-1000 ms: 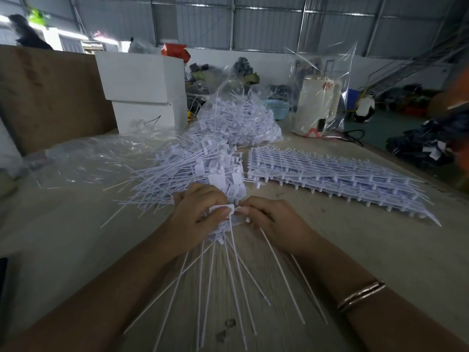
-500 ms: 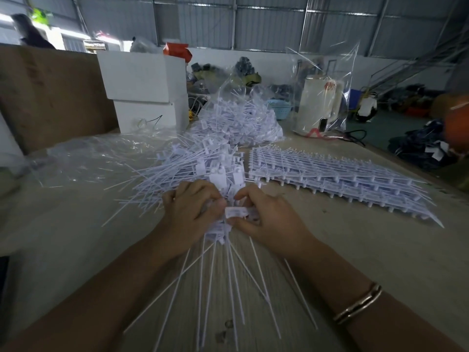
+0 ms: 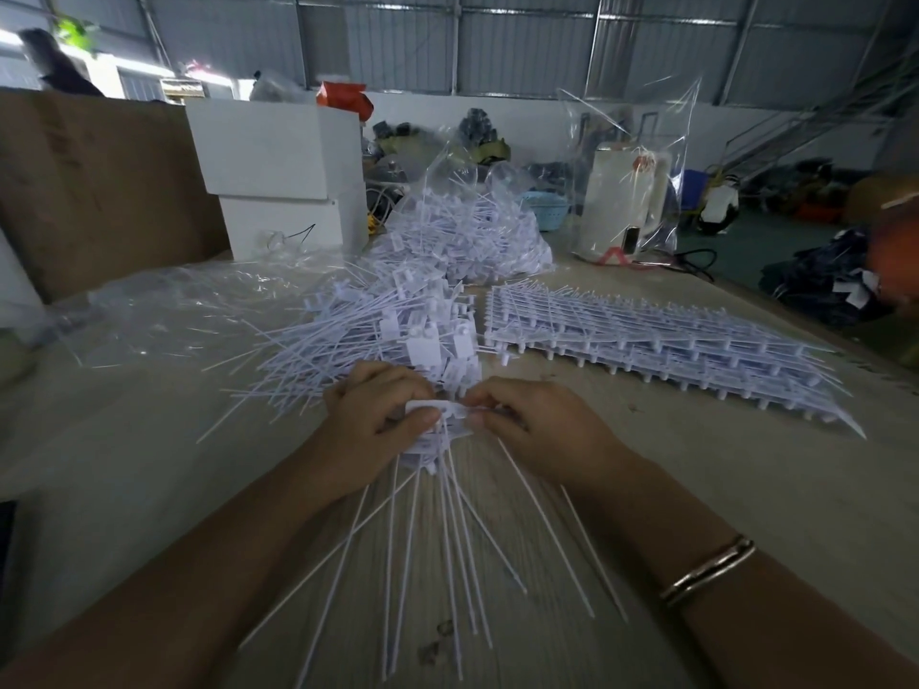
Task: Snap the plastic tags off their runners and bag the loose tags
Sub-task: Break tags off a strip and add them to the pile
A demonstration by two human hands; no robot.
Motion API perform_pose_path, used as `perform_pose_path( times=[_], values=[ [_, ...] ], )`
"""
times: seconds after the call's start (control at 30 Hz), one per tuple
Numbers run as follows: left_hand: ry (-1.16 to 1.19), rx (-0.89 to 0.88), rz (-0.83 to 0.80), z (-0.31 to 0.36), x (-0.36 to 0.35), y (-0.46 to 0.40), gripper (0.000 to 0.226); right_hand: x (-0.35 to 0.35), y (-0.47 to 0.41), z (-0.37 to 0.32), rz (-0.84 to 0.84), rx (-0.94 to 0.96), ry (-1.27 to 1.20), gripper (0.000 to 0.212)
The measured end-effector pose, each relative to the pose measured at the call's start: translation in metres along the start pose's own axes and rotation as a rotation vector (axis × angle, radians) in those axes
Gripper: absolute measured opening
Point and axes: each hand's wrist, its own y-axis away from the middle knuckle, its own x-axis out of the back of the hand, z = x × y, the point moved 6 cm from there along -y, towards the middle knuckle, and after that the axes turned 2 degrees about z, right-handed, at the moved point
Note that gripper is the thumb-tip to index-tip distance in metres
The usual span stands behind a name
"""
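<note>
Closest to the person, a fan of thin white plastic stems (image 3: 447, 554) spreads toward them across the pale wooden surface (image 3: 721, 464). The stems belong to a bundle of tags (image 3: 432, 440) gathered between both hands. The left hand (image 3: 370, 430) curls round the bundle, its thumb pressing on a flat white tag head on top. The right hand (image 3: 537, 430) pinches the other end of that same tag head, fingertips meeting the left thumb over it. A metal bangle (image 3: 708, 571) sits on the right wrist.

Just beyond the hands lies a loose pile of tags (image 3: 378, 335), white with a faint bluish cast, each a small rectangular head on a long needle-like stem, the stems pointing out to the left. To its right, a flat stack of tags still on their runners (image 3: 646, 335) lies in neat rows like combs, with little pegs along the near edge.

Left of the pile, clear plastic bags (image 3: 164, 310) lie crumpled flat. Farther back, a filled clear bag (image 3: 462, 231) holds a mound of loose tags. Behind it stand white boxes (image 3: 283, 176) and, to the right, a white jug (image 3: 621, 201) inside an upright clear bag. A brown board (image 3: 94, 186) rises on the far left.
</note>
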Motion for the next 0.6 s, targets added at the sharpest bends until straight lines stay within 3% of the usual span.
perform_pose_path(
  times=[0.2,0.27,0.37,0.47,0.6],
  values=[
    [0.085,-0.027,0.082,0.001,0.006,0.007,0.041,0.015,0.011,0.034,0.059,-0.173,-0.122,0.014],
    [0.024,0.061,0.080,-0.007,0.007,0.008,0.039,0.017,0.014,0.031,0.077,-0.148,-0.128,0.011],
    [-0.173,0.116,0.121,-0.006,0.005,0.004,0.053,0.007,0.011,0.009,0.054,-0.060,-0.117,0.020],
    [-0.123,0.001,0.144,0.010,0.000,-0.001,0.052,-0.001,0.004,-0.015,0.082,0.041,-0.074,0.026],
    [-0.030,0.085,-0.010,0.003,-0.011,-0.002,0.062,-0.003,0.002,-0.021,0.087,0.082,-0.195,0.027]
  ],
)
